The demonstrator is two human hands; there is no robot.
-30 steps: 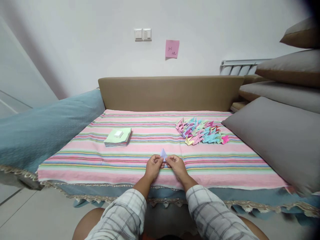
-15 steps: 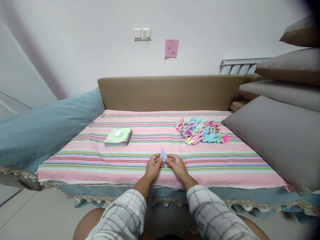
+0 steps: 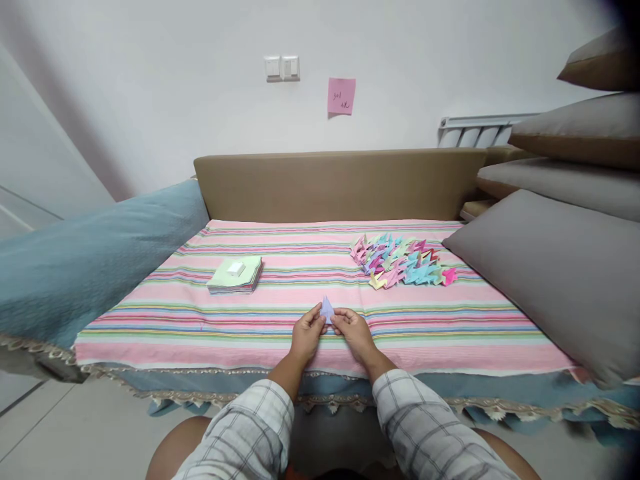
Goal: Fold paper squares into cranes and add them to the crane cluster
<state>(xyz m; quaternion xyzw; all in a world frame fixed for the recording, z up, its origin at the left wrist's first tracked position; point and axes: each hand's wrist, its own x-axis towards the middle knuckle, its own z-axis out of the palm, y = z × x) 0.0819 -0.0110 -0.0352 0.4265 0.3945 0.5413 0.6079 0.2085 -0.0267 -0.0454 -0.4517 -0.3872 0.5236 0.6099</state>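
Left hand and right hand pinch folded paper (lilac).

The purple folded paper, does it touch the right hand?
Touching. The head view shows the right hand pinching the purple folded paper at its lower edge, with no gap.

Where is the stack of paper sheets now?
In the head view, the paper stack lies on the striped cloth, left of centre, beyond the left hand holding lilac paper.

left hand: fingers pinched shut | right hand: fingers pinched shut | fingertips nearly meeting, forearms angled inward
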